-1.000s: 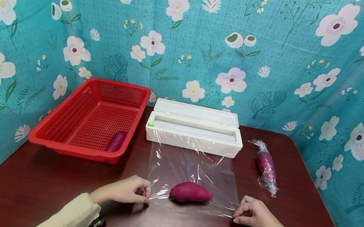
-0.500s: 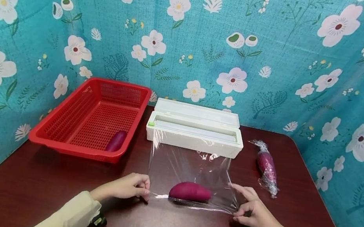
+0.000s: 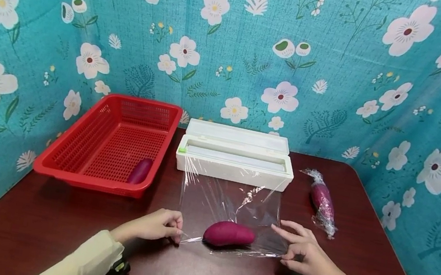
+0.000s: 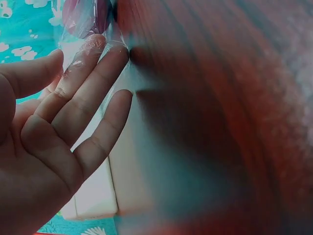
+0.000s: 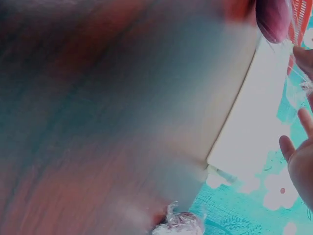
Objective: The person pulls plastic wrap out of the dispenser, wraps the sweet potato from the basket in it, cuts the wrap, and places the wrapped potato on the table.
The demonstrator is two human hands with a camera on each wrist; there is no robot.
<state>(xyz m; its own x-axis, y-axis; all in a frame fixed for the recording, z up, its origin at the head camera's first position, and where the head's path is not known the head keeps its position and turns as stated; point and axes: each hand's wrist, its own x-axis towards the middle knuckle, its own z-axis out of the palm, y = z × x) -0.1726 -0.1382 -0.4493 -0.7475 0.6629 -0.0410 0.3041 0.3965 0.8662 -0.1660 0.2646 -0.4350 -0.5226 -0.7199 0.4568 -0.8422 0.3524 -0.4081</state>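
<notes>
A purple sweet potato [image 3: 229, 234] lies near the front edge of a sheet of plastic wrap [image 3: 215, 199], which runs out from a white wrap dispenser [image 3: 234, 172]. At the sheet's front left corner, my left hand [image 3: 155, 227] pinches the film; the left wrist view shows the film at the fingertips [image 4: 93, 46]. My right hand [image 3: 311, 257] pinches the front right corner between thumb and a finger. Its other fingers stretch over the right edge of the film. The right wrist view catches only part of that hand [image 5: 302, 161], beside the sweet potato's end [image 5: 274, 19].
A red basket [image 3: 67, 175] stands at the left with another purple sweet potato [image 3: 140, 171] inside. On the right lies a sweet potato wrapped in film [image 3: 323, 199]. The dispenser's lid [image 3: 238, 136] is raised, before a floral curtain [image 3: 224, 61].
The right hand's upper fingers have stretched out to the left onto the film's right edge, drawing that side inward. The front edge rose, then sank slightly. The left hand has barely moved.
</notes>
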